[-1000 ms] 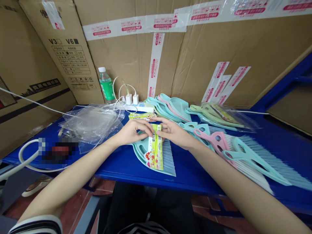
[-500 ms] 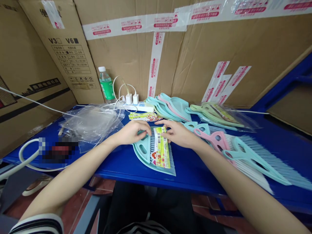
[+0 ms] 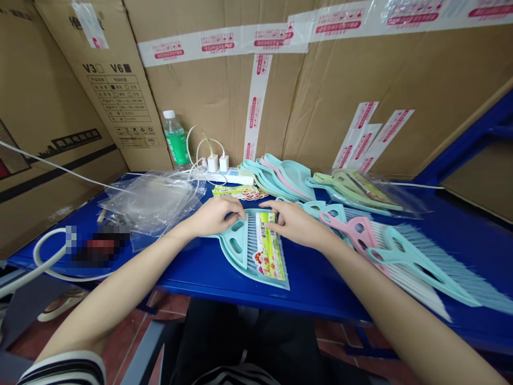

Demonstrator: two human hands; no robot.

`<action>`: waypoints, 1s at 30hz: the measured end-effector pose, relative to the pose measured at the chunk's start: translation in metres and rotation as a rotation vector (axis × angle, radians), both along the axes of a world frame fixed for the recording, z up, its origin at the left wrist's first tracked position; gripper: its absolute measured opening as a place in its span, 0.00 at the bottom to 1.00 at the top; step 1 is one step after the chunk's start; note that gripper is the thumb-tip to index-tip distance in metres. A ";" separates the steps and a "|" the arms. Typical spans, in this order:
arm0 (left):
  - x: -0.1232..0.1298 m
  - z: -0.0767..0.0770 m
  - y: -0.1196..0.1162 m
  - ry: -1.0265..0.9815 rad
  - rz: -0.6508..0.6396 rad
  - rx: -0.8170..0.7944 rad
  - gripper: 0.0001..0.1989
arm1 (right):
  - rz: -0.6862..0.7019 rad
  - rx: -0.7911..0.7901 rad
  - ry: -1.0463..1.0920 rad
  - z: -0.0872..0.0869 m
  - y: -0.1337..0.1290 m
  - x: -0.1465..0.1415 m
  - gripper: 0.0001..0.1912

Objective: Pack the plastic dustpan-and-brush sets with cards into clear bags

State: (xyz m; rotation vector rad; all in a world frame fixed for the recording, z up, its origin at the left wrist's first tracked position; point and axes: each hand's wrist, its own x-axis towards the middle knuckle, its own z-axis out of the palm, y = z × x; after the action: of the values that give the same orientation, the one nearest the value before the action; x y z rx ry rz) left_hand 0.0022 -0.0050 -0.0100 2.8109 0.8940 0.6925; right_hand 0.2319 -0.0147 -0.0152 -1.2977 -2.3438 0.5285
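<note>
On the blue table in front of me lies a light-blue dustpan (image 3: 231, 263) with a matching hand brush (image 3: 234, 241) nested in it, bristles to the right. Across the bristles rests a printed yellow-green label card (image 3: 269, 251). My left hand (image 3: 219, 215) is closed at the brush's upper edge, fingers curled, thumb and forefinger close together on it. Over the card's top right corner hovers my right hand (image 3: 292, 222), its forefinger stretched out and its thumb touching or just above the card. The dustpan's handle is partly hidden under my left hand.
Loose hand brushes (image 3: 356, 232) lie to the right. Stacked dustpans (image 3: 286, 176) and a bagged set (image 3: 352, 192) sit behind. More label cards (image 3: 234, 191), a power strip (image 3: 230, 176), a bottle (image 3: 176, 141) and clear plastic bags (image 3: 154, 200) are at the back left.
The label card has shifted slightly right over the bristles and lies straighter. Both hands stay close to the dustpan, with the right fingers a little more drawn in.
</note>
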 end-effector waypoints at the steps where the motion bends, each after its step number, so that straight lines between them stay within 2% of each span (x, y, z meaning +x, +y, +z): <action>1: -0.001 0.000 0.001 0.010 0.014 0.012 0.14 | -0.011 0.013 -0.008 0.000 0.000 0.001 0.24; 4: -0.004 0.001 0.003 0.047 0.067 0.057 0.14 | -0.029 0.069 -0.042 0.001 -0.003 0.004 0.25; 6: -0.006 0.003 0.004 0.101 0.141 0.107 0.15 | 0.027 0.097 -0.064 0.003 -0.005 0.006 0.26; 9: -0.008 0.009 0.003 0.244 0.326 0.203 0.16 | 0.178 0.071 -0.098 0.008 -0.010 0.007 0.32; 12: -0.009 0.019 0.000 0.390 0.544 0.246 0.17 | 0.254 -0.041 -0.170 0.011 -0.014 0.003 0.43; 16: -0.014 0.032 -0.004 0.513 0.834 0.228 0.18 | 0.291 -0.200 -0.261 0.008 -0.020 -0.007 0.48; 21: -0.027 0.040 -0.002 0.623 1.134 0.065 0.21 | 0.319 -0.218 -0.276 0.000 -0.023 -0.018 0.44; 24: -0.034 0.040 0.002 0.650 1.185 -0.029 0.21 | 0.333 -0.177 -0.259 -0.004 -0.023 -0.023 0.44; 30: -0.041 0.034 0.010 0.659 1.178 -0.128 0.25 | 0.418 -0.144 -0.248 -0.002 -0.028 -0.030 0.45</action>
State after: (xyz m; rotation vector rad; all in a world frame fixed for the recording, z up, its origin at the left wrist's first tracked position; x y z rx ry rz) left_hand -0.0386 0.0050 0.0237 2.1307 2.5976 -0.3107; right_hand 0.2018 -0.0426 -0.0173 -0.9742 -2.8538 0.7080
